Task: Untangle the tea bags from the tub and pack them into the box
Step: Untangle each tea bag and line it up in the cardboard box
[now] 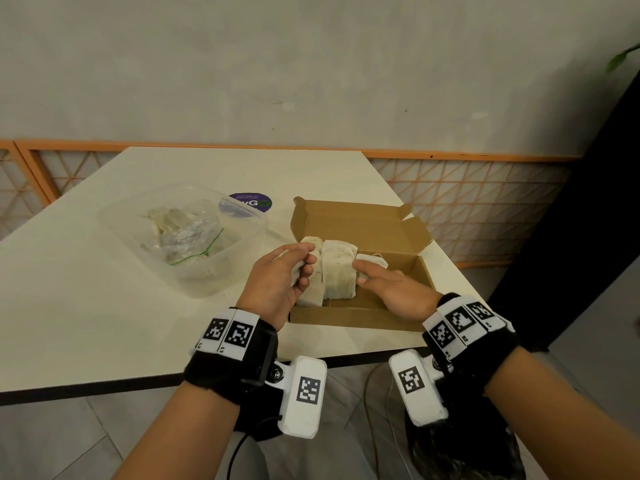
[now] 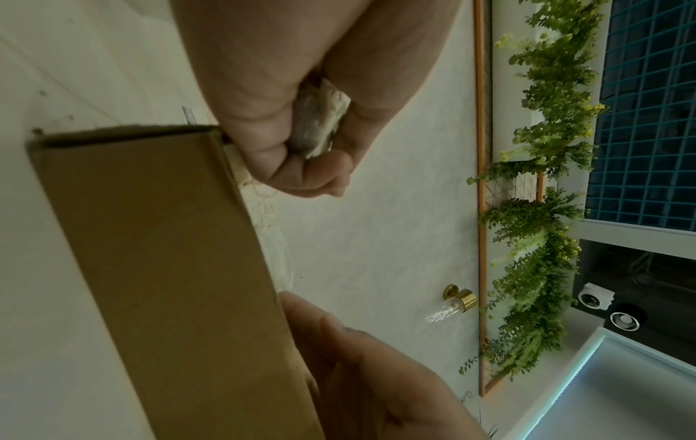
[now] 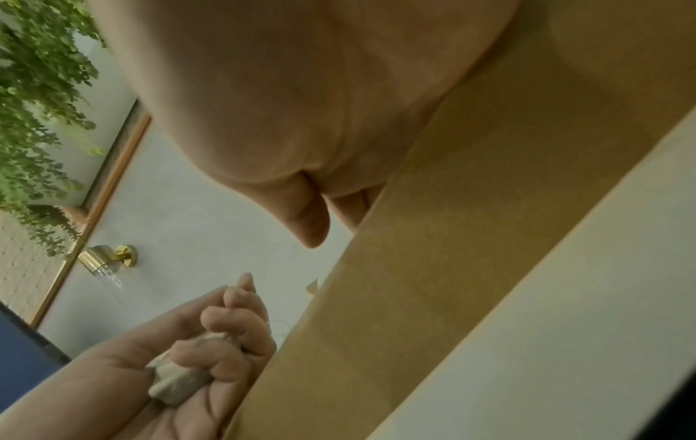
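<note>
Centre frame, over the box (image 1: 349,315): left hand (image 1: 280,282) has a tea bag (image 1: 296,271) pinched in curled fingers, right hand (image 1: 391,289) lies flat-fingered against the packed bags (image 1: 337,271), gripping nothing. Slot the held bag upright at the row's left end, right hand bracing so nothing tips. More bags remain in the tub (image 1: 114,216), upper left.

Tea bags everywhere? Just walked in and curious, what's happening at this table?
A person is packing tea bags into a box. The left hand holds one tea bag at the box's left end, while the right hand steadies the row standing inside. More remain in the tub.
</note>
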Motion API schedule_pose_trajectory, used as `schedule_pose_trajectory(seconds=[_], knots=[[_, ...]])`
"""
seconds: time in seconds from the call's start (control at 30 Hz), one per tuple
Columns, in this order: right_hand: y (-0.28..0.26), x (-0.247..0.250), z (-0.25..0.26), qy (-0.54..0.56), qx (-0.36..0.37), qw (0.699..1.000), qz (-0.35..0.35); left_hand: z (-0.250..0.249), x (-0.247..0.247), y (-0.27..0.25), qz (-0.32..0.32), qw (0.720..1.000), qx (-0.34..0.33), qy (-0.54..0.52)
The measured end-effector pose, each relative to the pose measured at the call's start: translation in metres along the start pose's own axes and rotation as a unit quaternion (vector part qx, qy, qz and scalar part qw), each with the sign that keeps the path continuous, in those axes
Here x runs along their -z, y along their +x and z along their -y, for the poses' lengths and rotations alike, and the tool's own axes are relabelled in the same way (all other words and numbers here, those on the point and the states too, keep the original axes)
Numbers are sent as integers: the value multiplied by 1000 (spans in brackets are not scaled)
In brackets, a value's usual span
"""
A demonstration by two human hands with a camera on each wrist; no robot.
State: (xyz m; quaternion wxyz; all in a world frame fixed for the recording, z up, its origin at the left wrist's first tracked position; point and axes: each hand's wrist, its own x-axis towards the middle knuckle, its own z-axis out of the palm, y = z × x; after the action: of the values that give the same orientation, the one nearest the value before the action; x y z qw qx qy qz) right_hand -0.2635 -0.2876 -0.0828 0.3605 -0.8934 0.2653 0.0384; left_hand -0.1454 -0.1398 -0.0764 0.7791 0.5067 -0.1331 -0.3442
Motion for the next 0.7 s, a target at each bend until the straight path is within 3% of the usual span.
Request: schedule_pose_trajectory(seconds=[0.17,0.27,0.33,0.53,0.6,0.7], knots=[[-1,1,-2,-4,23,999,24,1,0,1,1,1000,1,-3],[-6,1,-5,69,56,995,-38,0,1,2,3,1000,4,-10],[-10,2,-1,54,84,992,-72,-1,1,2,5,1000,9,-18],[-9,-1,25,-64,49,996,48,-3,2,3,8,998,27,-62],[-11,7,32,-34,87,996,3,-4,3,2,12,995,44,-90],[-23,19,50,127,146,973,-126,-6,1,2,38,982,89,-163]])
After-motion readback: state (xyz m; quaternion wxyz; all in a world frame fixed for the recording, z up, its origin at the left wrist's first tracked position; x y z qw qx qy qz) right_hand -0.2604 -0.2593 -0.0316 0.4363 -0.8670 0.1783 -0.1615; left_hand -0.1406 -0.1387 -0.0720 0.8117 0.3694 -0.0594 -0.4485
